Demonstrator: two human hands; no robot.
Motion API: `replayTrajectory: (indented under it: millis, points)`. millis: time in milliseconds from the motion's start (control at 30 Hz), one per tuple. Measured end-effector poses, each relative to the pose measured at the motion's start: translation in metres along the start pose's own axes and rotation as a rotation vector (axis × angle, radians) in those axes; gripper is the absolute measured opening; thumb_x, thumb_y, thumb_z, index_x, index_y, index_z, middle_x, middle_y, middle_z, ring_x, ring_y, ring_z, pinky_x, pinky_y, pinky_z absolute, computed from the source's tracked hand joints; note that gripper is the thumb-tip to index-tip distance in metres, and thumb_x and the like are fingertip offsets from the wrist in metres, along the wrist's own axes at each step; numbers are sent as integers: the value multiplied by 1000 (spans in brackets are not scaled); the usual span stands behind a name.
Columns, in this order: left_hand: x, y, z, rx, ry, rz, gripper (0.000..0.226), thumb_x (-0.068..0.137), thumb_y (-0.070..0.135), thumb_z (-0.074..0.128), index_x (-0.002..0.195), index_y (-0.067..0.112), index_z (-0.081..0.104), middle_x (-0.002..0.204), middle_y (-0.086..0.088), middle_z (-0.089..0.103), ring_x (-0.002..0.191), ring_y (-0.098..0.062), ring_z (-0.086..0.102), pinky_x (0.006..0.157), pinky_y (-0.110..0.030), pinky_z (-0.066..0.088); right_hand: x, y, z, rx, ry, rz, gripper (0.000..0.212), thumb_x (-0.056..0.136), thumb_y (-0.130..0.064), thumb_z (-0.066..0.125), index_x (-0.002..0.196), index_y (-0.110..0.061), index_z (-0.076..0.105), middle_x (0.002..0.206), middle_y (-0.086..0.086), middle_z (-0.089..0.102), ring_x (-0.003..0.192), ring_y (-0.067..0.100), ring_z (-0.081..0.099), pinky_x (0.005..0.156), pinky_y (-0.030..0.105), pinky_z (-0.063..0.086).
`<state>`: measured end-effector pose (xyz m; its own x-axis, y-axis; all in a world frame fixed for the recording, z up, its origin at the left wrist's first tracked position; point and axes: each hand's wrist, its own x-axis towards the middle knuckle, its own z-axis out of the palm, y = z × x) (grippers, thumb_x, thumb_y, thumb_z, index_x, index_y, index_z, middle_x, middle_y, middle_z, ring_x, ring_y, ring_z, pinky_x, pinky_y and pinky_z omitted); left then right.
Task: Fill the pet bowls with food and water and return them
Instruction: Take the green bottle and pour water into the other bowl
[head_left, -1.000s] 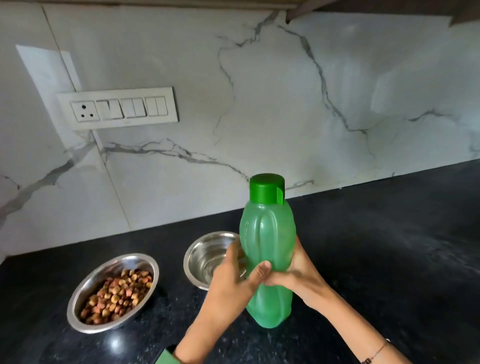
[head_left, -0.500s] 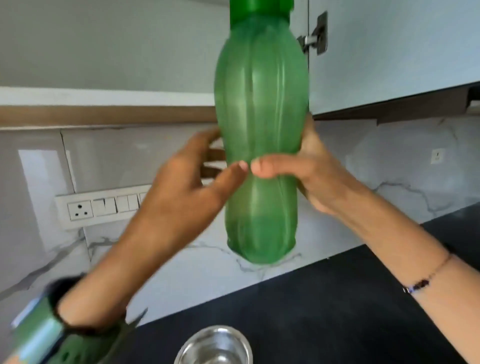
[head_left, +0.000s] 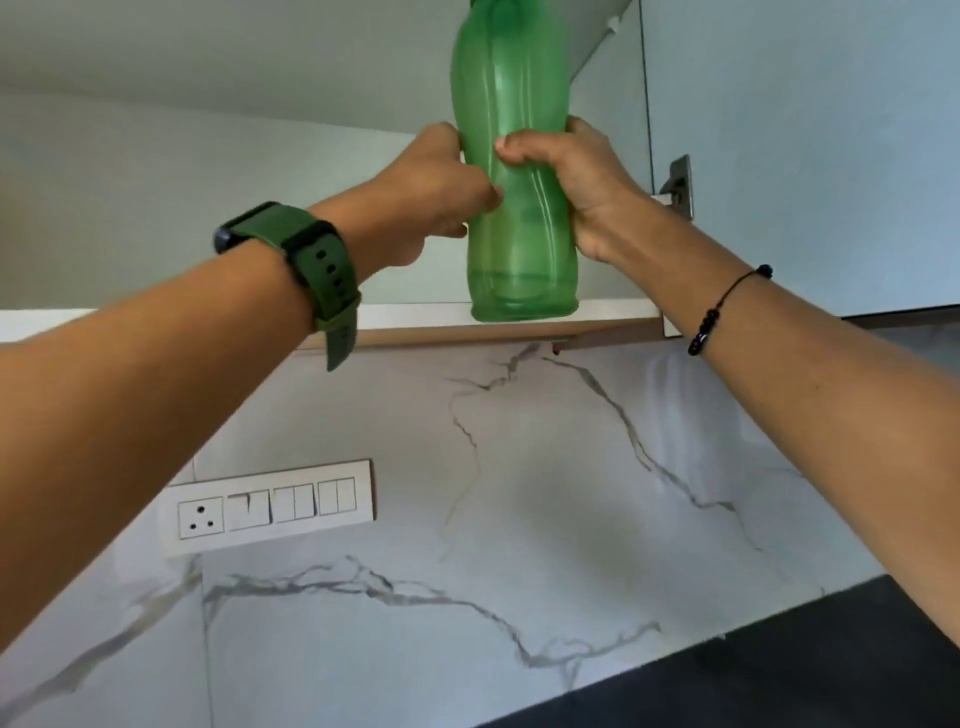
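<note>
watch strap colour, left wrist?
Dark olive green watch strap, with black buckle; head view, the only one.

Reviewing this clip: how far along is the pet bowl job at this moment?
Done: cannot be judged, since no bowl is in view now. In hand: the left hand and right hand grip the green bottle upright, raised in front of the wall cabinet. Left: returning the bowls; nothing here shows that done.

A translucent green plastic bottle (head_left: 511, 171) with ribbed, waisted sides stands roughly upright at the upper centre of the frame, leaning slightly, its top cut off by the upper edge. It is gripped around its middle from both sides, its flat base hanging in front of the lower edge of the wall cupboard.
</note>
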<state>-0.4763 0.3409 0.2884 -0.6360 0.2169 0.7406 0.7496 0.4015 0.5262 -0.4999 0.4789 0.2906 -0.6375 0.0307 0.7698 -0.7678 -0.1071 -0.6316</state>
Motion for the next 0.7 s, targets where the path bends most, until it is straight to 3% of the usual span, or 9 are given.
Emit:
replayTrajectory:
  millis: [200,367,500,600,700]
  points:
    - [31,-5,9,-72,41,4,16,93,11,56,107,14,49,87,3,60,77,-10,63,53,-15,53,38,18,-15,95,-24,145,50,71,-20,72,118,-4,61,107,17,70,94,33,69,81,52,55]
    - [55,-4,16,-23,81,62,14,92,9,57,105,9,54,102,-6,64,85,-17,65,56,-19,54,56,19,-25,99,-24,116,58,66,-23,74,120,-7,60,110,15,69,98,33,68,82,52,54]
    - [70,-16,22,4,76,36,25,91,5,55,116,3,53,113,-13,62,95,-24,65,61,-22,56,67,24,-28,4,4,88,50,68,-19,74,114,-6,62,103,13,72,90,30,71,80,52,56]
    - [79,-28,26,-21,58,3,27,90,3,55,117,4,52,112,-12,62,96,-24,64,60,-20,55,76,33,-27,-55,17,78,49,69,-16,74,114,-5,60,101,13,72,88,30,71,77,51,56]
    - [89,-40,29,-31,57,-27,18,90,0,55,106,8,52,108,-10,61,95,-24,63,63,-22,55,84,44,-28,-93,22,69,54,67,-15,75,116,-4,58,102,13,71,86,30,71,74,50,57]
